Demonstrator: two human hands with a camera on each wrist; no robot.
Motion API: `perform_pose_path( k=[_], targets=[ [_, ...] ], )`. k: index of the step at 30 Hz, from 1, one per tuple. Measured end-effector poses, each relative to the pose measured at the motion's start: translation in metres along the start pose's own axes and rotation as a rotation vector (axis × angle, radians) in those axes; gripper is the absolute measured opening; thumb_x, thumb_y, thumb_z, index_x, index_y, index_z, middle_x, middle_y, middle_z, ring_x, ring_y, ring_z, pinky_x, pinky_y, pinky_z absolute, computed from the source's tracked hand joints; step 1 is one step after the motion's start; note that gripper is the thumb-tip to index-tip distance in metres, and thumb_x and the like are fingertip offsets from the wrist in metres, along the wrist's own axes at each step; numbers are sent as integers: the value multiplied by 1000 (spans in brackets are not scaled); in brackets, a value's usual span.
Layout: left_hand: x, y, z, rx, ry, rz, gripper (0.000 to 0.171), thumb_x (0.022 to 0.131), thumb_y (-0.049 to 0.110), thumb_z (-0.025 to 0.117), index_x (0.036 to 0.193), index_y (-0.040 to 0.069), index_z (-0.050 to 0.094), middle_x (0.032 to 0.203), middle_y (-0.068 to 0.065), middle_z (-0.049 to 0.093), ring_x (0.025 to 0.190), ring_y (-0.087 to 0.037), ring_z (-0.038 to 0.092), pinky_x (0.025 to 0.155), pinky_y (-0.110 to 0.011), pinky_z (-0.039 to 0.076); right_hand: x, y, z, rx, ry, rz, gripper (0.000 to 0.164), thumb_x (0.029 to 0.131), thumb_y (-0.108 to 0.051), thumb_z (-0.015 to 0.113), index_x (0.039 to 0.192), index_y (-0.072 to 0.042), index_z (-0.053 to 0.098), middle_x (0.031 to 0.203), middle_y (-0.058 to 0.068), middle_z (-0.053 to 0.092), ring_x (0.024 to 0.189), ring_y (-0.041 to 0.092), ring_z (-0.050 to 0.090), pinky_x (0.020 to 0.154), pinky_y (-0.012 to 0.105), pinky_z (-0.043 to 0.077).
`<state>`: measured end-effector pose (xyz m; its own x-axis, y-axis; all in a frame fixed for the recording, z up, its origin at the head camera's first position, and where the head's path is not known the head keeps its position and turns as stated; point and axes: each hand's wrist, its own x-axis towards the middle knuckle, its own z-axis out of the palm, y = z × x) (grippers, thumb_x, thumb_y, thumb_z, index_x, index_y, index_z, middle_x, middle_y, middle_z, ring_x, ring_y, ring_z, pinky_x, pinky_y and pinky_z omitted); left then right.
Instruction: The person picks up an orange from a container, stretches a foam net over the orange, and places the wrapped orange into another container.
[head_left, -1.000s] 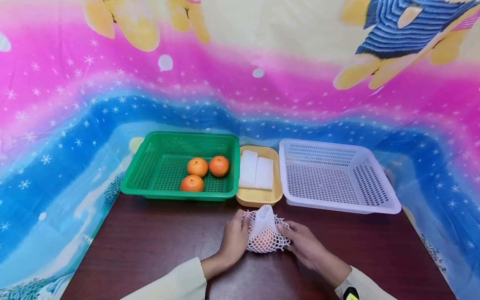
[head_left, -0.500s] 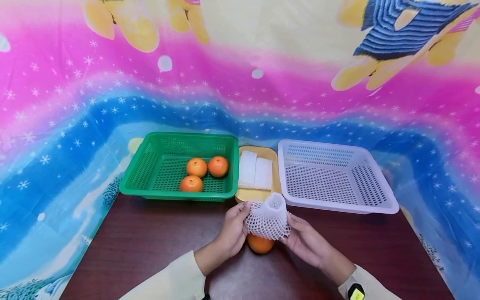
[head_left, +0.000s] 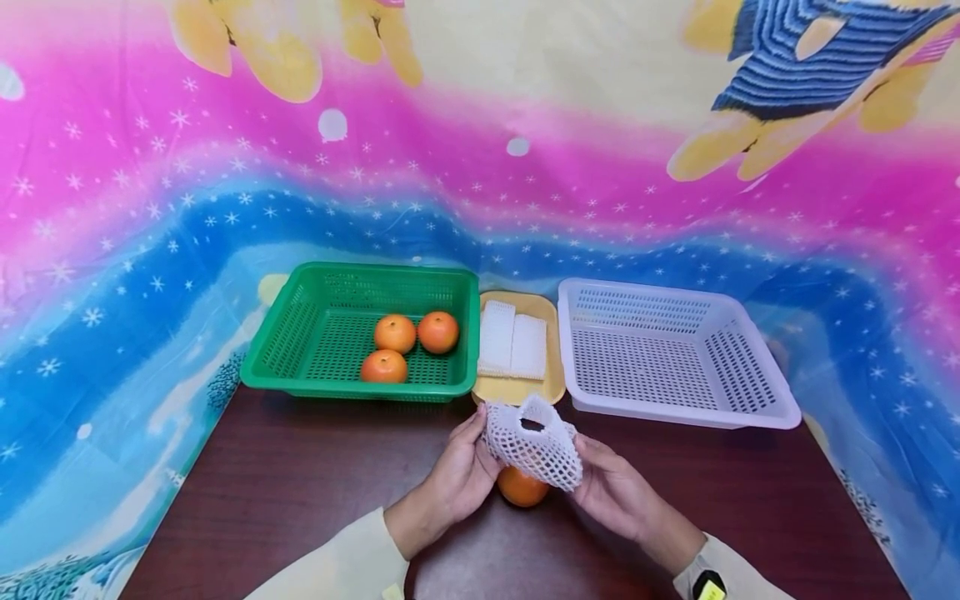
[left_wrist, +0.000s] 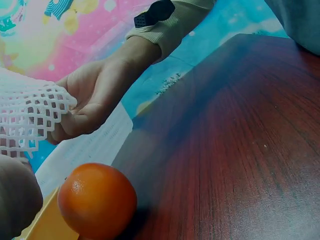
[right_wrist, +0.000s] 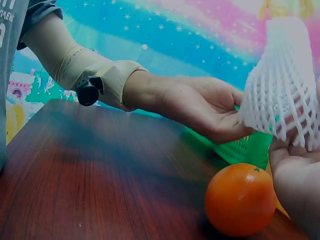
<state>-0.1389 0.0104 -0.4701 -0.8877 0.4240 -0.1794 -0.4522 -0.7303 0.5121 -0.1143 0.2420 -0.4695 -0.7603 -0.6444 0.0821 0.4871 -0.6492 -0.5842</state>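
Observation:
A white foam fruit net is stretched between both hands, its narrow opening tilted up. My left hand pinches its left edge, and my right hand pinches the right edge. Directly below sits an orange on the table, its upper part hidden by the net in the head view. From the left wrist view, the net hangs apart from the orange. The right wrist view likewise shows the net raised above the uncovered orange.
A green basket with three oranges stands at the back left. Two folded foam nets lie in a yellow tray in the middle. A white basket is at the back right of the dark wooden table.
One second ago the net lay over the orange. Both hands have lifted it up and off, baring the fruit's lower part, and then tilted it so its narrow opening shows.

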Motion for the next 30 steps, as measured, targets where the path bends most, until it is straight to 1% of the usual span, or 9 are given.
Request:
perform_pose_path(
  k=[6,11,13,15,19,22,25,28,30],
  targets=[
    [-2,5,2,-3,5,9,37,114,31,29,115,19,64,102,9,74,97,-1,68,91,-18,53,-1,5,-2,93,13,-33,49,113,-14,18,139,-7,59,140,5,64,130,15,59,117,33,42],
    [-6,8,-2,17,-34,-39,35,113,36,30,121,19,60,108,10,74,101,-1,68,94,-18,53,-1,6,-3,148,-6,-83,51,113,-16,15,140,-7,57,145,7,60,135,18,56,119,36,40],
    [-9,7,-5,40,-43,-55,33,113,37,34,124,18,58,111,10,73,104,-1,67,95,-19,52,-1,6,-3,142,1,-82,51,114,-19,15,140,-7,57,143,8,62,133,19,58,116,36,44],
    [-12,5,-9,71,-36,-60,30,112,34,38,127,16,56,112,10,72,104,-1,67,96,-19,52,-3,7,-5,86,19,-75,52,114,-21,14,139,-8,58,139,6,64,129,17,61,112,34,47],
    [-16,-4,-19,163,19,-49,33,109,22,45,137,5,50,111,8,72,104,-3,67,96,-21,52,-7,9,-6,-120,147,-34,48,114,-17,19,135,-10,61,130,2,69,120,13,65,104,30,52],
    [-17,-11,-25,237,74,-43,45,108,22,48,145,-3,43,115,5,71,107,-5,66,96,-23,51,-8,12,-6,-255,310,17,34,113,-12,32,129,-10,61,124,0,71,116,11,66,101,28,54],
    [-17,-18,-29,308,139,-30,52,107,25,50,147,-8,41,120,1,70,111,-7,64,97,-24,51,-5,15,-6,-326,478,76,21,109,-13,45,127,-6,55,119,0,71,113,10,66,100,27,54],
    [-16,-25,-30,413,221,-20,48,108,27,50,140,-8,48,118,-2,70,108,-8,64,95,-24,51,-2,17,-7,-373,606,124,30,106,-14,53,132,3,48,115,0,71,109,9,67,97,25,55],
    [-14,-30,-30,521,288,-5,41,108,26,50,132,-7,54,111,-2,70,102,-7,63,91,-23,50,0,18,-9,-393,644,145,39,106,-13,53,137,8,41,114,0,71,108,8,67,96,25,55]
  ],
)
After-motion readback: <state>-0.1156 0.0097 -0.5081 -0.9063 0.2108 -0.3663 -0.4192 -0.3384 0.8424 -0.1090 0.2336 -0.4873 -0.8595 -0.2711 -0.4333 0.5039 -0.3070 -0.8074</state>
